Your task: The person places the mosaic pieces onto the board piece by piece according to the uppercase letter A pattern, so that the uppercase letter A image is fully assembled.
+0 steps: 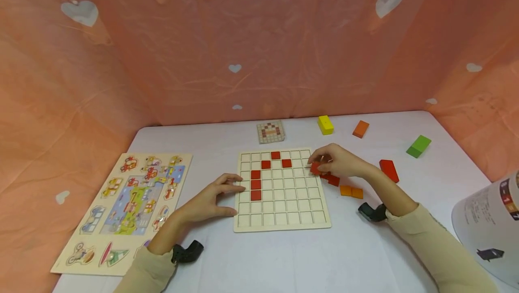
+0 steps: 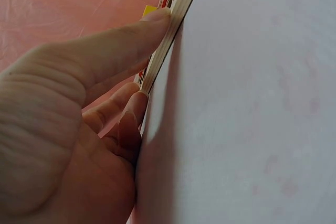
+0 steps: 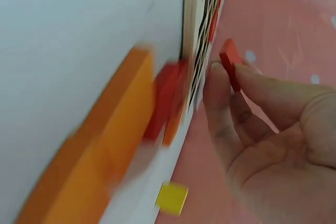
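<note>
Near orange tiles, a red tile is pinched by the right hand; the grid board, edgewise only from wrists, is touched by the left hand, fingers spread.

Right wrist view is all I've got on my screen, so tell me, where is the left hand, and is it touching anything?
Observer: The left hand touches the left edge of the pale wooden grid board.
Operator: I only see that board edge-on. How many of its cells are filled?
Observer: Six cells are filled, each with a flat red square tile.
Operator: And does anything lie on the table further left, past the board?
Observer: Yes, a pale flat puzzle board with colourful vehicle pictures, partly covered by the left forearm.
</note>
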### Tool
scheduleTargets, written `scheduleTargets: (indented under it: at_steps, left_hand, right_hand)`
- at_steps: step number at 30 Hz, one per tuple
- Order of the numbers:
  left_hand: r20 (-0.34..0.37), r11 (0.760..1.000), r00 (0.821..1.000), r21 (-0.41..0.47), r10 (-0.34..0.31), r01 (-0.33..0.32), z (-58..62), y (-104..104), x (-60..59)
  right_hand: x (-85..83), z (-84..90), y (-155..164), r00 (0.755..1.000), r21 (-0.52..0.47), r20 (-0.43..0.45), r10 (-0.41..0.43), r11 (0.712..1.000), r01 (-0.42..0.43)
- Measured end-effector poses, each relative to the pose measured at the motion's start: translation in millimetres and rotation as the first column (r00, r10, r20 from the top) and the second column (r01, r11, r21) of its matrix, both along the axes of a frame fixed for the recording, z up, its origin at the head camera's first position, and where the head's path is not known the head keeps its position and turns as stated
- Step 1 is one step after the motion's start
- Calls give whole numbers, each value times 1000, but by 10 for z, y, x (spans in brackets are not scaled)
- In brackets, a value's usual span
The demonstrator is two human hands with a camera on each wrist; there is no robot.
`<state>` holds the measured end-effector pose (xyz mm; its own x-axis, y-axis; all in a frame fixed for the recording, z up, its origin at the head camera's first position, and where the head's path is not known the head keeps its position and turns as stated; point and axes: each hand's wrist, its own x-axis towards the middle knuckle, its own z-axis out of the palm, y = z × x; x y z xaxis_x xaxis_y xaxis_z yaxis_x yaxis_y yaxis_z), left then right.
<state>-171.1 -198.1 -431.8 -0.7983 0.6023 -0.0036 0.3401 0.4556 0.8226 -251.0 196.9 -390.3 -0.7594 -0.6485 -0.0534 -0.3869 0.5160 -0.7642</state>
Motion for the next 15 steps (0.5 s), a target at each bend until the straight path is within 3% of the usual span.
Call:
scheduleTargets:
  at_steps: [7,15]
  left_hand:
    - [-7,1000,1000,-1,0,0,0,-11,0]
    - [-45,1000,999,-7,1,-1,-5,-7,-6]
  right_hand:
    - [-101,-41,-361,999,-25,-6,46,999,-46]
    - [-63,-35,-450,998,6,-22,60,998,-60]
